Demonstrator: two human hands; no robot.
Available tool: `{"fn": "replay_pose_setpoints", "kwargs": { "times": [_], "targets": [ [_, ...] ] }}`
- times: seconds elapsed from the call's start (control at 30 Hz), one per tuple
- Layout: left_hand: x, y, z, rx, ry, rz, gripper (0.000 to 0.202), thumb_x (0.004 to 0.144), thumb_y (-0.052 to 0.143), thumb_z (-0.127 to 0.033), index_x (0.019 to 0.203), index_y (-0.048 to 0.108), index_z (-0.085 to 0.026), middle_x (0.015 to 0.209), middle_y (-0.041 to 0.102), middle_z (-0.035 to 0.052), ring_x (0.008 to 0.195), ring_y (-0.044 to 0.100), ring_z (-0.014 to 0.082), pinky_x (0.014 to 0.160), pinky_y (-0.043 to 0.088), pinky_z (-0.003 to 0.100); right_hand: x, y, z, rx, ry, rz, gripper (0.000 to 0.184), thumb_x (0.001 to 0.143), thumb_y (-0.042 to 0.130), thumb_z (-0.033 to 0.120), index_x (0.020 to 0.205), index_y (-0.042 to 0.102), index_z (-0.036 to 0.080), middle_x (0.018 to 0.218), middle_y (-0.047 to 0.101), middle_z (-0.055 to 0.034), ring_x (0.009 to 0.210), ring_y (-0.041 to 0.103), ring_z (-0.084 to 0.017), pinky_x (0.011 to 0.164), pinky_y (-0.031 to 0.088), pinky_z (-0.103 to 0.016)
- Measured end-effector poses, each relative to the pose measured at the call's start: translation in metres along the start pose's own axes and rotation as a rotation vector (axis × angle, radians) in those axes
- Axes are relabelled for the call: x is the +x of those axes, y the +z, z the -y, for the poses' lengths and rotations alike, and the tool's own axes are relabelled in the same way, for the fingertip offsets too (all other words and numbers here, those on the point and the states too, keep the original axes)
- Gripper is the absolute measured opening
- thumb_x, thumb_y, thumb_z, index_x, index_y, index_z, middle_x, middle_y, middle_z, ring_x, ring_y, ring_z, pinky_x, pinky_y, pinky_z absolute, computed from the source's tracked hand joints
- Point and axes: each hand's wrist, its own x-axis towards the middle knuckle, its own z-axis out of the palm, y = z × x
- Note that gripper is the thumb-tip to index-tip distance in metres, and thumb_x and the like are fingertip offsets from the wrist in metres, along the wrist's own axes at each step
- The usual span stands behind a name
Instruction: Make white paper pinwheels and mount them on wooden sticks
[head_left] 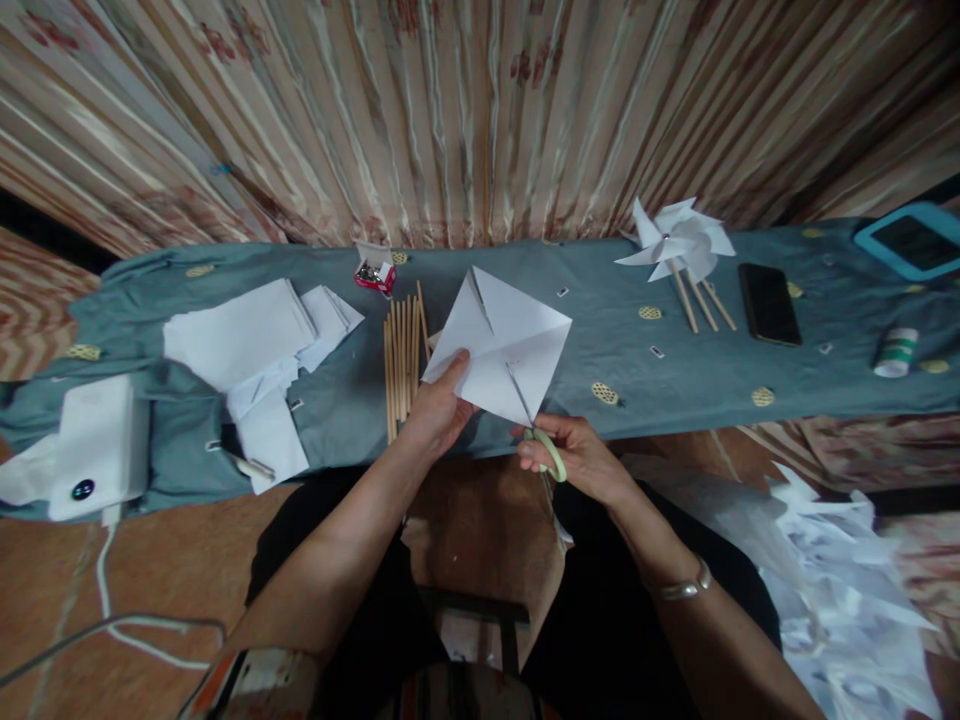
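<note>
Fingers of the right hand (581, 455) are closed round the green handles of a pair of scissors (556, 462), whose blades meet the near corner of a square white sheet (517, 345). The left hand (435, 415) clamps the sheet's left corner, thumb on top, fingers beneath. The sheet is over the blue-green cloth (592, 345), a slit running inward from its far corner. Just to its left lie wooden sticks (403, 350) in a row; farther left, a stack of paper (232, 335). Off to the right, a dark phone (770, 305) lies near white pinwheels (679, 240). An open red box (375, 275) sits beyond the sticks, before a curtain (487, 130).
</note>
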Motion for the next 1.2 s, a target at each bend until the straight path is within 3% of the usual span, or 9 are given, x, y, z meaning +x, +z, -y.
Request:
{"fn": "replay_pose_setpoints", "kwargs": {
  "times": [0.33,0.87,1.1,1.2],
  "targets": [
    [-0.0026,0.0029,0.0000,-0.014,-0.029,-0.024,0.021,0.083,0.067,-0.019,0.102,0.063,-0.013,0.086,0.072,0.0041,0.072,0.065,0.0144,0.078,0.056,0.030,0.0015,-0.0008,-0.0041,0.005,-0.033,-0.011,0.047,0.046,0.091,0.044,0.079,0.072,0.017,0.055,0.065,0.0031,0.048,0.057,-0.008,0.048,0.045,-0.020],
    [-0.0021,-0.0008,0.0035,0.004,-0.025,-0.012,0.032,0.078,0.073,-0.024,0.107,0.063,-0.015,0.095,0.071,0.0051,0.080,0.066,0.0160,0.082,0.054,0.032,0.0002,0.0028,0.0013,0.007,-0.037,-0.027,0.042,0.046,0.091,0.044,0.072,0.071,0.017,0.052,0.064,0.0033,0.046,0.053,-0.007,0.047,0.043,-0.021],
    [-0.0019,0.0026,0.0028,-0.041,-0.033,-0.061,0.020,0.083,0.067,-0.019,0.102,0.064,-0.013,0.088,0.072,0.0048,0.073,0.065,0.0140,0.069,0.055,0.026,0.0032,0.0032,-0.0020,0.010,-0.032,-0.013,0.044,0.046,0.091,0.046,0.070,0.070,0.016,0.052,0.062,0.0033,0.047,0.053,-0.007,0.048,0.042,-0.021],
    [-0.0019,0.0033,0.0023,-0.050,-0.034,-0.068,0.019,0.083,0.068,-0.018,0.100,0.064,-0.013,0.088,0.072,0.0047,0.072,0.065,0.0135,0.072,0.055,0.027,0.0045,0.0031,-0.0045,0.009,-0.048,-0.008,0.043,0.047,0.090,0.047,0.071,0.070,0.017,0.053,0.062,0.0035,0.047,0.053,-0.007,0.048,0.042,-0.021]
  ]
}}
